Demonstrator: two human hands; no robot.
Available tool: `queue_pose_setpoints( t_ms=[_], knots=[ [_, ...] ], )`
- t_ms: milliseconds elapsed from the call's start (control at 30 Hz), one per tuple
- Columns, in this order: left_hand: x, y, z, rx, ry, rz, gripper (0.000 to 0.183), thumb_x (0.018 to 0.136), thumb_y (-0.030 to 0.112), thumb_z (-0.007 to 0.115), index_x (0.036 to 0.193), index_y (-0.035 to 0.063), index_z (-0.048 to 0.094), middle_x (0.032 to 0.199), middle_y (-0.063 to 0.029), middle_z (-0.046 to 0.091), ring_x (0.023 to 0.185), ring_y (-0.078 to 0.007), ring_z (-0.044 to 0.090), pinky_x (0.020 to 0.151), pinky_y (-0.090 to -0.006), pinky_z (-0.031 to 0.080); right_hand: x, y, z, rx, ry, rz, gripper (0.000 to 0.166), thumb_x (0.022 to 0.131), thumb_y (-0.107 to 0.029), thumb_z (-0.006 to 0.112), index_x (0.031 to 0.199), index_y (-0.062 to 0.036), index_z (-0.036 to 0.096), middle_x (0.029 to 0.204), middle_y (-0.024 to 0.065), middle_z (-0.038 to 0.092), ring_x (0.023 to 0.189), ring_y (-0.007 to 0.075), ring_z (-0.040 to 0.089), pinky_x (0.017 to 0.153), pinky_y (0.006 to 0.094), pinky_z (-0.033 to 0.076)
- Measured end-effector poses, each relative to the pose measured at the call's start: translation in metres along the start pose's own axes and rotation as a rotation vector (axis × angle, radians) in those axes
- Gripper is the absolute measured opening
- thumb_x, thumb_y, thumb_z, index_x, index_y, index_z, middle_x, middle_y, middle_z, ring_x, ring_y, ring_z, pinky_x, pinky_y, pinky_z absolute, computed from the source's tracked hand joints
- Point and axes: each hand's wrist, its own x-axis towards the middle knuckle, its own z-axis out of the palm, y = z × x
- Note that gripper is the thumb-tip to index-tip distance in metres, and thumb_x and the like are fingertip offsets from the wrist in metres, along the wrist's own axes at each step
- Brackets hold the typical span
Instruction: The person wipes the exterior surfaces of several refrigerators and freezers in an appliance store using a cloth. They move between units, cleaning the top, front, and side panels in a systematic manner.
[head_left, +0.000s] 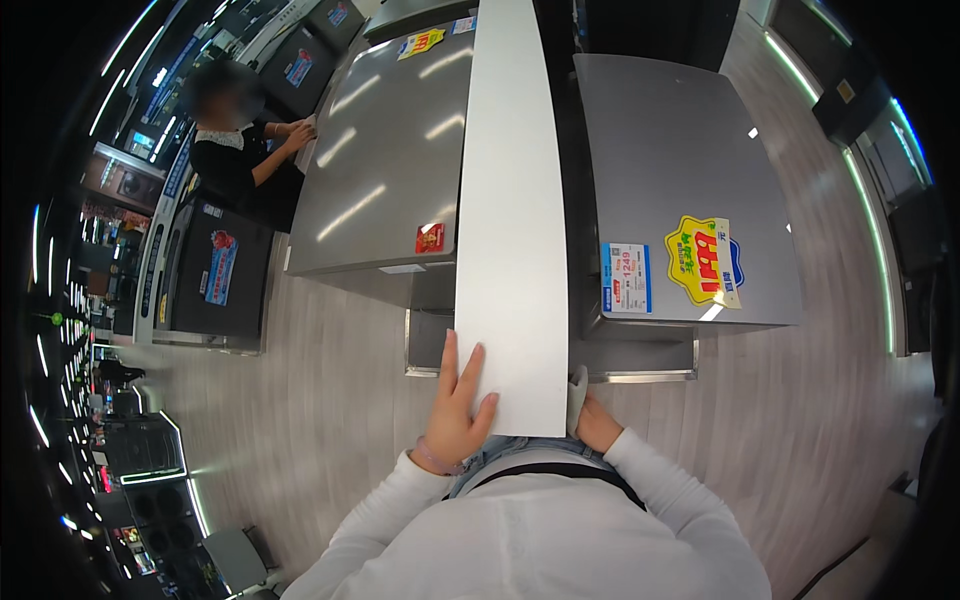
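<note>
A long white partition panel (511, 225) runs straight away from my body, its near end at my waist. My left hand (457, 409) lies on its left edge and top face, fingers spread and holding nothing. On the panel's right side, low down, my right hand (596, 424) has a pale grey cloth (577, 397) against the panel's side face. Part of that hand's fingers are hidden behind the cloth and panel. A glossy grey appliance (390, 165) flanks the panel on the left, and another grey appliance (675, 150) stands on the right.
Price labels (627, 277) and a yellow promotional sticker (701, 261) are on the right appliance; a small red sticker (430, 238) is on the left one. Another person (244, 157) stands beyond the left appliance, hands at its edge. Dark appliances (225, 277) line the left; wood-look floor (330, 405) lies between.
</note>
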Motion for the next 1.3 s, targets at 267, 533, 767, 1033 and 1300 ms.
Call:
queue_pose_setpoints(
  t_ms=[267,533,767,1033,1300],
  knots=[
    [-0.002,0.004,-0.005,-0.019,-0.014,-0.050,0.059,0.093,0.007,0.056,0.149,-0.0035,0.039,0.161,-0.0305,0.013,0.148,-0.0464,0.020,0.118,-0.0472,0.024,-0.009,-0.073,-0.023,0.200,0.032,-0.023,0.037,0.105,-0.021,0.039,0.129,0.0002,0.056,0.125,0.0210,0.061,0.118,0.0358,0.055,0.103,0.0388,0.043],
    [-0.003,-0.003,0.000,-0.040,0.052,0.014,0.060,0.091,0.006,0.058,0.148,-0.0021,0.041,0.161,-0.0297,0.013,0.148,-0.0453,0.022,0.117,-0.0457,0.027,-0.006,-0.034,-0.030,0.314,-0.067,0.010,0.037,0.103,-0.023,0.044,0.131,-0.0009,0.055,0.121,0.0125,0.064,0.107,0.0271,0.061,0.095,0.0357,0.048],
    [-0.005,-0.003,-0.001,-0.059,0.082,-0.037,0.059,0.090,0.008,0.062,0.146,0.0010,0.045,0.161,-0.0289,0.017,0.146,-0.0436,0.029,0.115,-0.0429,0.032,-0.001,0.007,-0.035,1.273,-0.181,0.177,0.041,0.104,-0.038,0.045,0.132,-0.0091,0.056,0.121,0.0034,0.064,0.107,0.0145,0.061,0.090,0.0300,0.050],
    [-0.008,-0.009,0.002,-0.054,0.115,-0.012,0.059,0.091,0.016,0.065,0.146,0.0030,0.047,0.159,-0.0304,0.020,0.138,-0.0473,0.041,0.106,-0.0427,0.043,-0.007,-0.003,-0.121,0.978,0.323,-0.107,0.052,0.103,-0.045,0.043,0.140,-0.0072,0.047,0.132,0.0114,0.058,0.121,0.0284,0.057,0.103,0.0438,0.047],
    [-0.007,-0.015,-0.002,-0.168,0.042,0.055,0.068,0.093,0.016,0.063,0.151,-0.0017,0.034,0.161,-0.0322,0.009,0.147,-0.0477,0.023,0.116,-0.0438,0.030,0.026,-0.142,-0.132,0.020,0.271,-0.355,0.058,0.095,-0.033,0.059,0.145,-0.0078,0.042,0.147,0.0159,0.045,0.138,0.0345,0.040,0.115,0.0513,0.031]
  ],
)
